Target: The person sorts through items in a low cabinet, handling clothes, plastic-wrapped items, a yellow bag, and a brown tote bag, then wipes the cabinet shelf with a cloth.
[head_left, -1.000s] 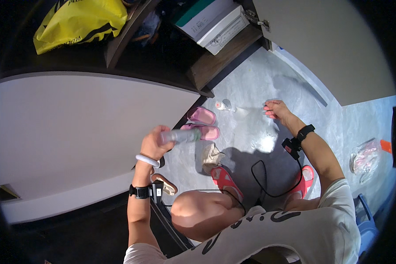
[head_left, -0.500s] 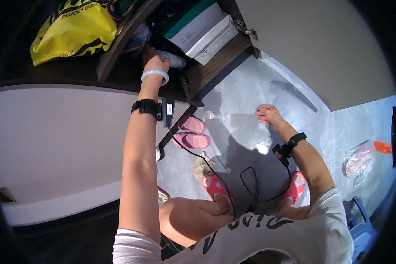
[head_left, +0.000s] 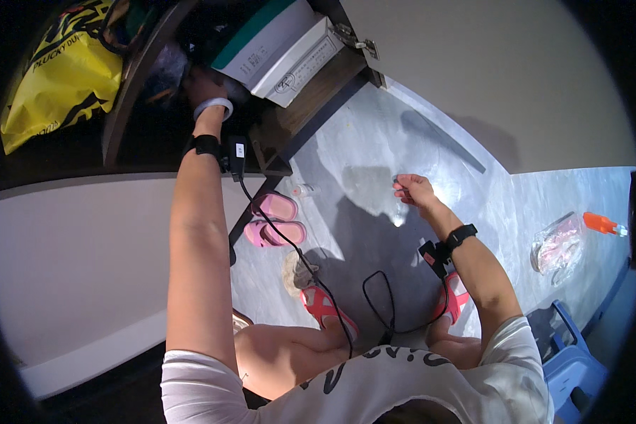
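Reaching into the dark cabinet, my left hand (head_left: 206,88) is deep in shadow beside the stacked boxes; its fingers are hidden, and what they hold, if anything, does not show. A pale bangle (head_left: 213,107) circles that wrist. The white box (head_left: 300,67) lies right of the hand, with a green-lidded box (head_left: 261,39) next to it. My right hand (head_left: 413,191) hovers over the grey floor, its fingers loosely bent and apart, with nothing visible in them. A small white bottle (head_left: 305,190) lies on the floor between the hands, near pink slippers (head_left: 284,232).
A yellow bag (head_left: 63,85) sits in the left compartment. The cabinet door (head_left: 502,78) stands open at upper right. A black cable (head_left: 290,258) runs between my wrist devices. A clear plastic bag (head_left: 557,247), an orange bottle (head_left: 601,223) and a blue stool (head_left: 572,360) are at right.
My left hand has gone deeper into the cabinet; the pale cylinder it had hold of is out of sight. My right hand's fingers have curled a little. The whole view has shifted.
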Motion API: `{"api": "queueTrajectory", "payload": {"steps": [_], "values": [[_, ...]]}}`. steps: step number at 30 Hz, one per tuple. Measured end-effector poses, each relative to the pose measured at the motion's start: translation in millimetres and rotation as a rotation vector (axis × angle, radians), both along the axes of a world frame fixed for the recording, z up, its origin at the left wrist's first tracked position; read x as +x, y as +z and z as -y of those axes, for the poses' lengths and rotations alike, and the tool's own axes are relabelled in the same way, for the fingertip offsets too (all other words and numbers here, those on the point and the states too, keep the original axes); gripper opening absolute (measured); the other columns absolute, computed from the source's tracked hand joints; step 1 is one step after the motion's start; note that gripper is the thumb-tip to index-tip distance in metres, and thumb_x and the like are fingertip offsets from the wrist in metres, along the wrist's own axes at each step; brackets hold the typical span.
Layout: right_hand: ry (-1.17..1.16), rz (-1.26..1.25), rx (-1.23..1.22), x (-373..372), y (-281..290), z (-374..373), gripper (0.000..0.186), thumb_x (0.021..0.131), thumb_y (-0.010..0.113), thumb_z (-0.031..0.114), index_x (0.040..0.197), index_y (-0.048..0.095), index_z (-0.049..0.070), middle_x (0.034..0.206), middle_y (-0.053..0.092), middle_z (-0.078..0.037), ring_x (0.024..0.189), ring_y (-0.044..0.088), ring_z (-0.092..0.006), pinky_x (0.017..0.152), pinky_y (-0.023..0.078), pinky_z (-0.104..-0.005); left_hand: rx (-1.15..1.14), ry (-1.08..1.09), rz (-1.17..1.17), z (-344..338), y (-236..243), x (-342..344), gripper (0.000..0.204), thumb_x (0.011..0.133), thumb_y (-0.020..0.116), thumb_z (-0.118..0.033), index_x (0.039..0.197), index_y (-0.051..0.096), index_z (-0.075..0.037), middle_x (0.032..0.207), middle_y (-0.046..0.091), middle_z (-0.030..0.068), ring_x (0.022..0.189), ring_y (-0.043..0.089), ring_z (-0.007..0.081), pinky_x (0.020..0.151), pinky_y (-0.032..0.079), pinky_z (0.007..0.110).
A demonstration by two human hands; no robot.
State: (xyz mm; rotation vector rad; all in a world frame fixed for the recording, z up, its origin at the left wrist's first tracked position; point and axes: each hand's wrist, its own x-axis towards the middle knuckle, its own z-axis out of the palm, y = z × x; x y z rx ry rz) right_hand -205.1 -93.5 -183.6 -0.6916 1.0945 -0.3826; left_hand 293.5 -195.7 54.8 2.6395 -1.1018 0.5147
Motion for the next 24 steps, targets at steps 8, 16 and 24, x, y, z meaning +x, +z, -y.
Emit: {"api": "queueTrajectory", "payload": {"steps": [8,16,24], "values": [[-0.096,0.268,0.089,13,-17,27,0.028,0.090,0.056,0.040,0.099,0.066,0.015,0.090,0.071,-0.005,0.073,0.068,-0.0180,0.058,0.052,-0.0289,0.900,-0.037,-0.056,-14,-13,43,0.055,0.091,0.056,-0.018,0.144,0.045,-0.017,0.141,0.054,0.0169,0.127,0.054,0.0338,0.103,0.046,0.046],[0.080,0.033,0.169,61,-10,13,0.014,0.086,0.067,0.022,0.086,0.064,0.008,0.080,0.068,-0.004,0.059,0.062,-0.0147,0.048,0.044,-0.0310,0.486,-0.098,-0.306,-27,-30,-27,0.053,0.091,0.052,-0.038,0.132,0.052,-0.006,0.131,0.060,0.0210,0.117,0.059,0.0378,0.098,0.047,0.046],[0.060,0.003,-0.028,31,-71,53,0.016,0.091,0.058,0.018,0.099,0.068,0.009,0.084,0.068,-0.002,0.065,0.063,-0.0113,0.052,0.048,-0.0260,-0.302,-0.433,-0.161,-127,21,-138,0.028,0.086,0.069,-0.012,0.109,0.067,0.004,0.107,0.071,0.0189,0.095,0.067,0.0293,0.087,0.052,0.041]]}}
